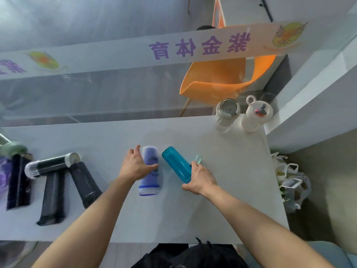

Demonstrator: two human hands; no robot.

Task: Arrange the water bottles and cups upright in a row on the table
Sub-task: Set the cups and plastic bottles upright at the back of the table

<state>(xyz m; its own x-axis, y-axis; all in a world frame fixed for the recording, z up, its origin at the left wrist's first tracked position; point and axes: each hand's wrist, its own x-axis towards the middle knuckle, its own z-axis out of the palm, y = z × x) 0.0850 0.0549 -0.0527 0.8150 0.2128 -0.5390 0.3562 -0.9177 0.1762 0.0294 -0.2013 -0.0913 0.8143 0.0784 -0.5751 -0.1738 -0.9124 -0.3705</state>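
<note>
A purple-and-white bottle (149,178) lies on the white table (222,190) at the centre, and my left hand (135,164) grips its upper part. Just to the right a teal translucent bottle (174,163) lies tilted, with my right hand (201,179) closed on its near end. A small clear lid (198,159) hangs beside that hand. At the left, several black bottles (52,198) lie on the table, one silver-capped one (52,165) lying across the others. At the far right corner stand a grey cup (227,113) and a white cup (256,116) with a loop handle.
A glass partition with a printed banner (193,45) rises behind the table. Behind it is an orange chair (222,76). A plastic bag (291,188) sits on the floor past the table's right edge. A green-capped object (12,149) is at the far left.
</note>
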